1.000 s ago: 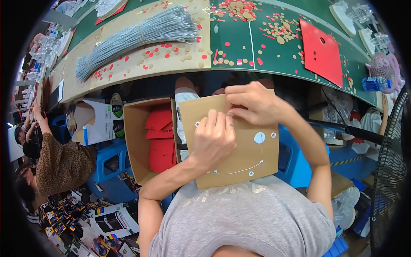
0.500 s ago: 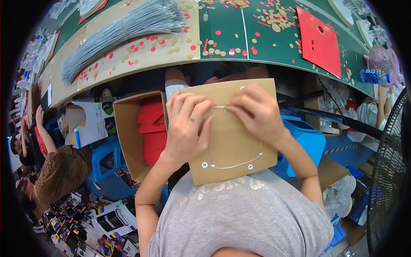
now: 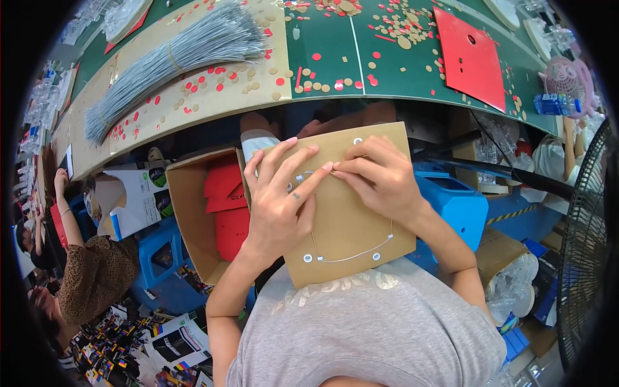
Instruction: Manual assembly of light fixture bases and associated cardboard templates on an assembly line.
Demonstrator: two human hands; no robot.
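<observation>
A brown cardboard sheet (image 3: 351, 213) rests against my lap and shirt, its face up. My left hand (image 3: 280, 187) lies spread over its left side, the index fingertip pressing near the upper middle. There my right hand (image 3: 380, 173) pinches the end of a thin wire tie, most of it hidden by the fingers. A short stretch of wire (image 3: 304, 174) shows between the left fingers. Lower on the sheet, another thin wire (image 3: 354, 258) curves between two holes, with round white washers (image 3: 307, 258) close by.
On the green table (image 3: 322, 48) ahead lie a bundle of silvery wire ties (image 3: 177, 61), a red sheet (image 3: 469, 61) and scattered red and tan discs. A carton (image 3: 184, 193) of red sheets stands left, a blue stool (image 3: 454, 209) and black fan (image 3: 587, 258) right. Another person (image 3: 97, 271) sits left.
My left fingers have spread from a bunched grip at the wire, and the index finger now reaches to my right fingertips. My right hand has shifted slightly left and down.
</observation>
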